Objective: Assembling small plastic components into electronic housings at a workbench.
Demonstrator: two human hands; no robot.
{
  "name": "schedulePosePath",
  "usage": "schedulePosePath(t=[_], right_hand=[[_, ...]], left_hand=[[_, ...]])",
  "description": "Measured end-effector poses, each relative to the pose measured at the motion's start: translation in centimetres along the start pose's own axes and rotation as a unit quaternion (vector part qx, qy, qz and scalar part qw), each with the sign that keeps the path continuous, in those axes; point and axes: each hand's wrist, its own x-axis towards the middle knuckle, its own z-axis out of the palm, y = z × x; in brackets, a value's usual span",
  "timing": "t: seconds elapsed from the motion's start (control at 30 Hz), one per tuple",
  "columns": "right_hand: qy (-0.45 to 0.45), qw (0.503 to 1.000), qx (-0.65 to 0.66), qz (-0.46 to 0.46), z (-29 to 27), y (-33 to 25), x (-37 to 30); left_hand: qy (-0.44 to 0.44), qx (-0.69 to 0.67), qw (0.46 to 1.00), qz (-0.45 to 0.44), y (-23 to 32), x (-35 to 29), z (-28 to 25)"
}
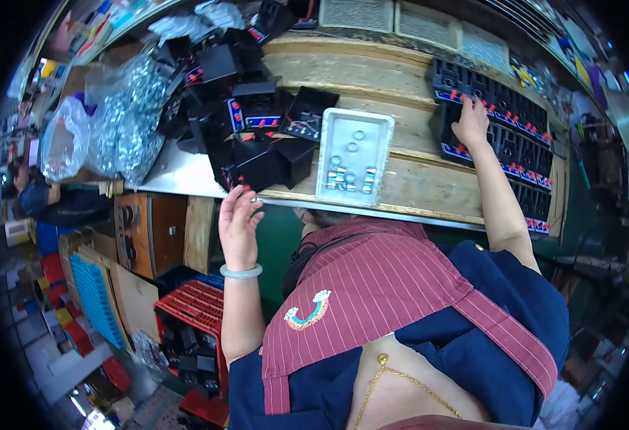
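The wooden table carries a heap of black plastic housings at its left, a pale metal tray in the middle and — at the right — rows of black housings, with clear bags of small metal parts beyond the heap.

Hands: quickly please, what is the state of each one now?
Left hand: open, fingers loosely curled, holding nothing, at the workbench edge near the loose black parts.
Right hand: fingers down on the stacked black parts; grip cannot be told.
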Motion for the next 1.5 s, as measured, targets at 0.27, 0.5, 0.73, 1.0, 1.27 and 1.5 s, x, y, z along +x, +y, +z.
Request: schedulePosePath(t=[0.27, 0.5, 0.73, 1.0, 1.27, 1.5], right_hand=[[-0.082, 0.881, 0.265, -0.385, -3.1, -22.1, -0.7], [-0.199, 0.851, -0.005, -0.485, -2.0, -27.4, -3.0], [-0.115, 0.874, 0.265, -0.39, -7.2, -25.1, -1.8], [-0.099, 0.682, 0.427, -0.585, -16.0, -22.0, -12.1], [-0.057, 0.72, 0.49, -0.488, -16.0, -20.2, -12.6], [-0.311, 0.527, 0.575, -0.544, -16.0, -17.1, -11.6]], left_hand=[[0.076, -0.056, 0.995, 0.036, 1.5, -1.3, -3.4], [0.104, -0.099, 0.989, 0.046, 0.8, -2.9, -5.1], [0.093, -0.093, 0.991, 0.027, 0.1, -2.4, -4.1], [-0.175, -0.43, 0.868, -0.173, -1.1, -2.8, 6.5], [-0.122, -0.366, 0.919, -0.083, -0.9, -2.3, 8.9], [-0.167, -0.351, 0.913, -0.122, -1.3, -3.2, 9.9]])
